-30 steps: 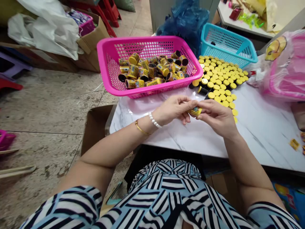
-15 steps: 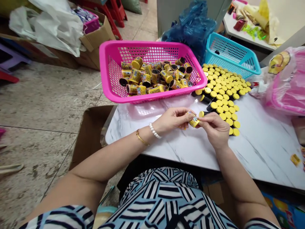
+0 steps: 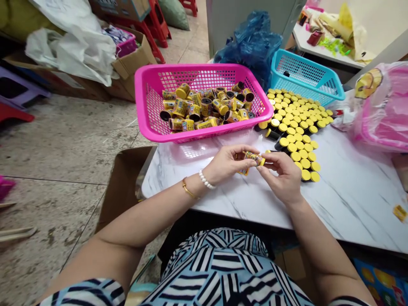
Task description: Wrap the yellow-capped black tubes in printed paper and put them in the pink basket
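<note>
Presently, from the head view, a pink plastic basket [image 3: 191,137] holds a loose heap of yellow-labelled canisters [image 3: 204,108], with a teal mesh basket [image 3: 302,72] just behind it. Yellow-capped canisters [image 3: 298,140] stand in close rows on the marble desk [image 3: 350,199], right of the pink basket. The left hand [image 3: 228,163] and right hand [image 3: 282,174] are together above the desk, their fingers pinching one labelled canister [image 3: 254,158] between them.

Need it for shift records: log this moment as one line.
left hand: holds labelled yellow tube | right hand: grips same tube | beside: pink basket, yellow-capped tubes
</note>
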`<state>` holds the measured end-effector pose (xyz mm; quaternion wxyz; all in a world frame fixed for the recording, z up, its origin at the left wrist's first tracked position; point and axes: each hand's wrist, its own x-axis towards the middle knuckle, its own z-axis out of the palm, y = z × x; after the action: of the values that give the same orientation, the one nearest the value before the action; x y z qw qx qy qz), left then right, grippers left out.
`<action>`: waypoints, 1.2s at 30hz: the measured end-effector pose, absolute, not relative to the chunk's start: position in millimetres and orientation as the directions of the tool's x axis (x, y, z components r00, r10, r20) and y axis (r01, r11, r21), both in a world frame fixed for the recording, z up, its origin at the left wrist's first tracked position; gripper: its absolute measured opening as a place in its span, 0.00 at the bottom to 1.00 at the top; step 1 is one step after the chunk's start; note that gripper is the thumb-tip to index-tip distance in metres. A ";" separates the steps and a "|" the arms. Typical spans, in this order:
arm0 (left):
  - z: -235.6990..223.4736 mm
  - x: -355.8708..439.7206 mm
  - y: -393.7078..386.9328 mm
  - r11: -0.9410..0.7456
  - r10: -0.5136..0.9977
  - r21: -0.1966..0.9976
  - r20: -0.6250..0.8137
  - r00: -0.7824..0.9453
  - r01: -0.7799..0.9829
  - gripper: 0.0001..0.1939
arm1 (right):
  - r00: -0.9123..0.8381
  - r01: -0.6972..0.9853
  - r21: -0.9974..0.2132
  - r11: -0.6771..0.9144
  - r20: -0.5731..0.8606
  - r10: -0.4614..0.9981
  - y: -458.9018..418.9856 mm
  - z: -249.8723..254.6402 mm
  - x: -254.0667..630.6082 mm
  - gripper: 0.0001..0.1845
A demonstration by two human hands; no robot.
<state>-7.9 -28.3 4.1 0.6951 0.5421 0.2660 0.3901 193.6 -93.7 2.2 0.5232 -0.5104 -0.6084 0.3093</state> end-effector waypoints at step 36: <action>0.8 -5.0 -23.1 0.266 0.873 0.913 -0.092 0.478 -0.310 0.30 | 0.113 0.113 -0.976 0.187 0.199 0.973 -84.8 -7.5 188.4 0.21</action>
<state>-5.0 -23.1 0.8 0.7317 0.4514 0.3122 0.4043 188.4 -84.8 -7.5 0.5502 -0.5037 -0.5392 0.3910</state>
